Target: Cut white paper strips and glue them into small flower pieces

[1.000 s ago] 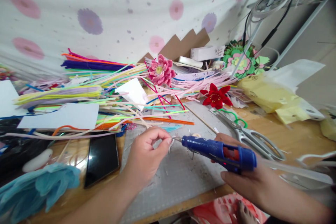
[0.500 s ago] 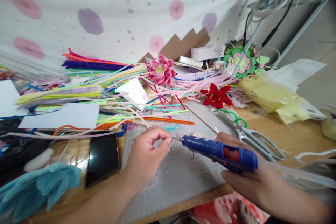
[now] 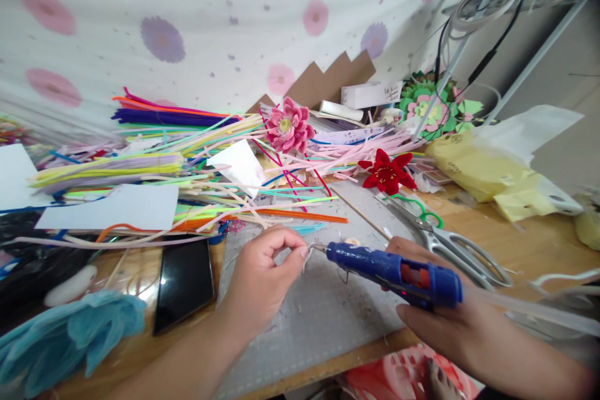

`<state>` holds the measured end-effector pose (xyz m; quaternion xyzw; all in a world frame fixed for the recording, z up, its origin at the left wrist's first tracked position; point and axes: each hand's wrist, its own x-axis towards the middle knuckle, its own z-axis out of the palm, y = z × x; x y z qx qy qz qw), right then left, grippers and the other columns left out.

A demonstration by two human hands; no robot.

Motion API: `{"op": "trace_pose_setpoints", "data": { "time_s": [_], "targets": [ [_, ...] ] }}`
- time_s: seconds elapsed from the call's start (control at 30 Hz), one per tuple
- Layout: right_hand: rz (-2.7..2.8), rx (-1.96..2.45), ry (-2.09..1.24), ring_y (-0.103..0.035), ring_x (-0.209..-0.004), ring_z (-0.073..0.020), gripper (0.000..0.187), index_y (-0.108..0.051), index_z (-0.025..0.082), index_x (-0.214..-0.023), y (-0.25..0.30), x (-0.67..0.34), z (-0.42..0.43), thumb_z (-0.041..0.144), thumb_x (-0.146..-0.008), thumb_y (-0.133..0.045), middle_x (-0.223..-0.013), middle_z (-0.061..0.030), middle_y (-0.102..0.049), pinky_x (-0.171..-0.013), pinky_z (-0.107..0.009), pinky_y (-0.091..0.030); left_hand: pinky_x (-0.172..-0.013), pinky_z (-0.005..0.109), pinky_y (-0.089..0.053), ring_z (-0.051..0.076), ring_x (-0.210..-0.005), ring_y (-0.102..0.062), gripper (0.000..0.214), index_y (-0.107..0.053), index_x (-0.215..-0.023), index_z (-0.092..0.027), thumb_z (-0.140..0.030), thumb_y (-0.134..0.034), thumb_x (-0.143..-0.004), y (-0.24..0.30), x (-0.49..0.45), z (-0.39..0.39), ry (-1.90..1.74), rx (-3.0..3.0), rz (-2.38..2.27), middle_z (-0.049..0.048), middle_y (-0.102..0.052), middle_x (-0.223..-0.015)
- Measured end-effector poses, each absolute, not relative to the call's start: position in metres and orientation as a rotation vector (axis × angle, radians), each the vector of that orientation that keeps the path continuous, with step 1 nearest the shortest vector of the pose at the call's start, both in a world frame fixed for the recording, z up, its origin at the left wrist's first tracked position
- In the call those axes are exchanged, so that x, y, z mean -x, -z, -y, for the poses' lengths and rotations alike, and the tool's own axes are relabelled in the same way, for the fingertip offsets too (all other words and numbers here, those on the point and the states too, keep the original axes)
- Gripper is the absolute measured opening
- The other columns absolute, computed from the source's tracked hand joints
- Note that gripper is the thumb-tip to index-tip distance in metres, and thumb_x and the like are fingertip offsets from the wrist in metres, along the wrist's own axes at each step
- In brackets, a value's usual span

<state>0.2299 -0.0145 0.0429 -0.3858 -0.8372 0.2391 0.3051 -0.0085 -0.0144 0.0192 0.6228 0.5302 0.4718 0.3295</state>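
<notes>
My right hand (image 3: 435, 319) grips a blue glue gun (image 3: 394, 274) by its handle, nozzle pointing left. The metal tip sits right at the fingertips of my left hand (image 3: 262, 281). That hand is closed in a pinch on a small pale piece (image 3: 305, 257), too small to name. Both hands hover over a grey cutting mat (image 3: 319, 319) on the wooden table (image 3: 529, 244).
A big heap of coloured pipe cleaners (image 3: 187, 169) fills the back left. A pink flower (image 3: 287, 126) and a red flower (image 3: 387, 173) lie behind the mat. Scissors (image 3: 450, 245) lie to the right, a black phone (image 3: 184, 281) and a blue fluffy flower (image 3: 65, 337) to the left.
</notes>
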Motion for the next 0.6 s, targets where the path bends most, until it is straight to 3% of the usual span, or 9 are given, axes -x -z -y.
{"op": "trace_pose_setpoints", "data": {
  "time_s": [0.6],
  "targets": [
    [2.211,0.939,-0.594,-0.06,-0.071,-0.021,0.032,-0.06,0.026,-0.091,-0.035,-0.239,0.012,0.006,-0.067,-0.051,-0.076,-0.0022,-0.06,-0.061,-0.03,-0.048,-0.068,0.026,-0.042,0.015,-0.073,-0.056,0.011,-0.065,-0.068,-0.02,-0.025,-0.064,-0.078,-0.016,0.01,0.012,-1.255,-1.377,-1.364,-0.0003,-0.063,-0.072]
  ]
}}
